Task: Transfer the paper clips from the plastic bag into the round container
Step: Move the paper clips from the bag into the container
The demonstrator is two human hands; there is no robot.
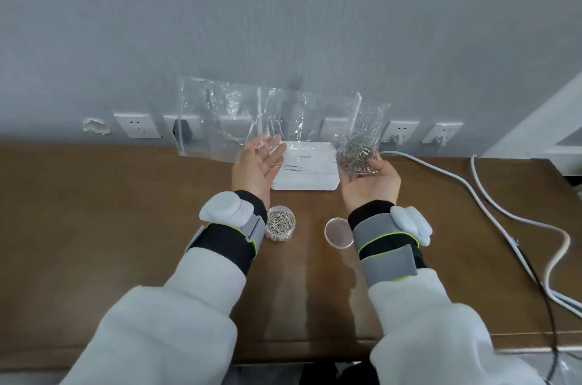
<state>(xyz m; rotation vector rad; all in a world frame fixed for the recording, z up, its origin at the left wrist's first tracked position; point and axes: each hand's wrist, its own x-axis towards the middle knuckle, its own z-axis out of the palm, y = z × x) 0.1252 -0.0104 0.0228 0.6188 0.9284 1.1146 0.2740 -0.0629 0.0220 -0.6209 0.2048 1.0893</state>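
Nearest: white fleece sleeves [163, 321], L and R, entering from the bottom edge; grey-black wrist straps [384, 246] with lime trim on both forearms, each carrying a white sensor pod [225, 206].

On the brown wooden desk [94, 227], between the forearms: clear round container [279, 225], upright, uncapped, part-filled with metal clips, just beside the L strap; clear round lid [337, 232] lying flat, well apart from the container, R edge hidden behind the R strap.

Above the desk, further out: left hand [255, 165] palm-up, fingers straight and loosely spread, tips against the bag film, gripping nothing; right hand [370, 181] palm-up, fingers and thumb cupped round the loaded bag corner; hands apart, approx. level.

Clear plastic bag [239, 113] held raised and stretched between the hands, crinkled, mostly slack and see-through on the L side; paper clips [357, 151] bunched in the R corner, resting in the R palm.

Behind the hands: flat white box [307, 178] on the desk, seen partly through the film; white cables [441, 170] trailing R.

Farthest: row of white wall sockets [137, 124] on the grey wall [283, 6]; ragged hole [96, 127] at the L end.
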